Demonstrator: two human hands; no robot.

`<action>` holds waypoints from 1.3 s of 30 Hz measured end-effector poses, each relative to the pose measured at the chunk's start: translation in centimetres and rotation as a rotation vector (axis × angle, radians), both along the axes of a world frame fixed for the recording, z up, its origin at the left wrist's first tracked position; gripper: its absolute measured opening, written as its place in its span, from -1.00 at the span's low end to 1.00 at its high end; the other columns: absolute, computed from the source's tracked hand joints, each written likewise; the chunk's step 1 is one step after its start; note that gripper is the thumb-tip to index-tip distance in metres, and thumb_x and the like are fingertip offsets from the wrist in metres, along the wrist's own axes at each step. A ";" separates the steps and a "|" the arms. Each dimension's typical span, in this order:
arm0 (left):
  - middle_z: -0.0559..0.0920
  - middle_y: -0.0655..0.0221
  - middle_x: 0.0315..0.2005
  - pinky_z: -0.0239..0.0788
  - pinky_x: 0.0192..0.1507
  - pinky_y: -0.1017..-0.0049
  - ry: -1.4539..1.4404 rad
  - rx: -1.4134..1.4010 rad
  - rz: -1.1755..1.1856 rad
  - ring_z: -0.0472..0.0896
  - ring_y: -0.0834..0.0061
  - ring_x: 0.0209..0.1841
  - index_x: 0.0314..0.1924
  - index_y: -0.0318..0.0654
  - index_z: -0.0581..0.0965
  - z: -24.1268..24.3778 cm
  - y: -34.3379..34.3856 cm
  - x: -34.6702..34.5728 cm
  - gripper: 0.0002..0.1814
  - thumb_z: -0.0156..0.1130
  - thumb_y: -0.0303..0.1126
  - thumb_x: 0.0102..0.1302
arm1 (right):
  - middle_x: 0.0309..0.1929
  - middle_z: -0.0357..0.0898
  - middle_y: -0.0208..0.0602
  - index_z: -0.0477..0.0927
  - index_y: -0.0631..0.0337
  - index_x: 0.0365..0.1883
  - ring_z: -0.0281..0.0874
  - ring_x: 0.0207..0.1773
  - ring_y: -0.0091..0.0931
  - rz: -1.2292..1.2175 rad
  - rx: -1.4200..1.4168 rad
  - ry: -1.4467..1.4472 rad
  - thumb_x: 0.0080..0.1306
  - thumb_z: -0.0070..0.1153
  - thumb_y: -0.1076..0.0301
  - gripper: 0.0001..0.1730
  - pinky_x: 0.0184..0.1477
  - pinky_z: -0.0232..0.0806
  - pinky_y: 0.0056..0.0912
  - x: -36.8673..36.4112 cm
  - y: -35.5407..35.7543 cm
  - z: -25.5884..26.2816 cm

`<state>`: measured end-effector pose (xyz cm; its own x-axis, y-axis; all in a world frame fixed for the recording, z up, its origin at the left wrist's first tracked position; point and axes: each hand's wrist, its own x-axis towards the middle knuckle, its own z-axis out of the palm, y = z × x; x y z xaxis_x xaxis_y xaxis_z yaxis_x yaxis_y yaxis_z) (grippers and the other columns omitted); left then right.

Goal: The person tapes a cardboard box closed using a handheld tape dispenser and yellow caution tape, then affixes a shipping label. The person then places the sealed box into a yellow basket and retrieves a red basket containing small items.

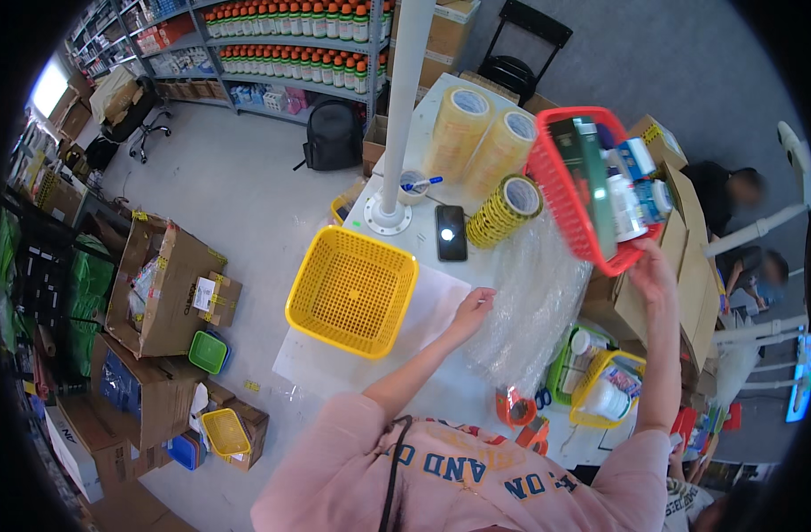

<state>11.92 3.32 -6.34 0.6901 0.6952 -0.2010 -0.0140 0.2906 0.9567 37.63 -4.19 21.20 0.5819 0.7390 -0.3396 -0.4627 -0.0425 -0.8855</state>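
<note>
My right hand [651, 269] grips the near rim of a red plastic basket [565, 206], which is tilted at the table's right side. Inside it are a dark green box [588, 179], a white bottle [625, 206], a blue-and-white box [637, 158] and other packages. My left hand [475, 309] is empty, its fingers loosely bent, between a sheet of white paper [439, 292] and clear bubble wrap [525, 306]. A yellow plastic basket [353, 292] with nothing in it sits on the table to the left of that hand.
A white pole [409, 100] rises from the table. Near it are a phone [451, 233], yellow-black tape rolls [505, 211] and clear tape rolls [459, 130]. Filled green [562, 362] and yellow baskets [605, 392], plus an orange tape dispenser [515, 407], lie near my right arm. Cartons [173, 292] stand left.
</note>
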 end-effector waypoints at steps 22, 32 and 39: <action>0.23 0.01 0.31 -0.16 0.40 0.21 0.494 0.670 0.523 -0.01 0.08 0.44 0.26 -0.15 0.38 5.0 11.5 -32.3 -0.52 -0.13 -0.12 0.45 | -0.62 0.56 -0.05 0.65 0.27 -0.35 0.60 -0.48 -0.26 0.482 -0.258 -1.225 0.14 0.25 0.21 -0.73 -0.37 0.41 -0.24 -28.5 10.7 -15.8; 0.43 0.11 0.08 0.26 0.18 0.31 0.479 1.018 0.128 0.39 0.08 0.15 0.17 -0.18 0.40 8.6 17.1 -25.6 -0.33 0.31 -0.52 -0.04 | 0.01 0.38 -0.04 0.45 0.09 0.07 0.44 0.07 -0.17 0.728 -0.328 -1.617 -0.08 0.31 0.46 -0.35 0.04 0.37 -0.14 -32.8 16.4 -17.9; 0.47 0.24 0.04 0.39 0.06 0.34 0.701 1.105 -0.379 0.50 0.19 0.06 0.11 -0.14 0.44 8.8 21.7 -20.9 -0.13 0.52 -0.47 -0.37 | -0.14 0.49 -0.08 0.44 0.08 -0.12 0.47 -0.02 -0.10 0.909 -0.060 -1.350 -0.26 0.36 0.48 -0.36 -0.01 0.37 -0.16 -30.0 18.7 -19.1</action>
<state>-8.99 25.04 2.51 0.8571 0.5125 -0.0524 0.4755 -0.7476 0.4637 7.63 14.48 2.12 -0.1321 0.9912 -0.0126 0.8005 0.0992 -0.5911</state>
